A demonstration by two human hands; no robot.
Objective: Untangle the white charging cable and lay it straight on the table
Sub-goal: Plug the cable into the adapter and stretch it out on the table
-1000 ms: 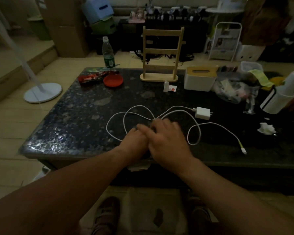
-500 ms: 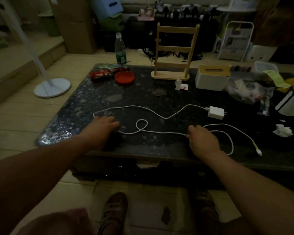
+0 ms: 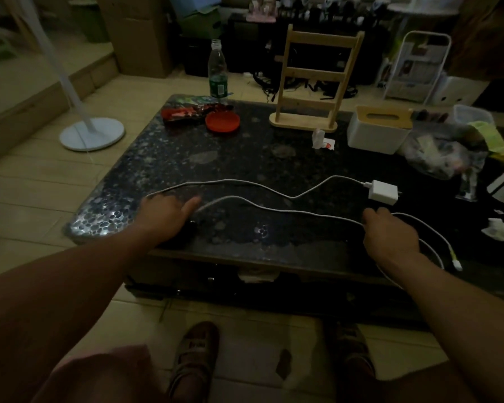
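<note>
The white charging cable (image 3: 274,210) lies on the dark speckled table (image 3: 245,152) in two long wavy runs, folded back at the left. Its far run ends at a white plug adapter (image 3: 383,192) on the right. My left hand (image 3: 166,213) rests on the fold at the table's left front, index finger pointing right along the near run. My right hand (image 3: 387,234) is closed over the near run at the right front. Beyond it the cable loops round my wrist and ends in a small connector (image 3: 456,263) near the front edge.
At the back of the table stand a wooden rack (image 3: 312,82), a white tissue box (image 3: 377,129), a red lid (image 3: 222,122), a snack packet (image 3: 186,112) and a bottle (image 3: 217,71). Plastic bags (image 3: 442,152) and a crumpled tissue (image 3: 501,228) lie right.
My hands have drawn apart from the middle of the cable toward the table's left and right. The loops, then the last small knot-like loop in the near run, have pulled out.
</note>
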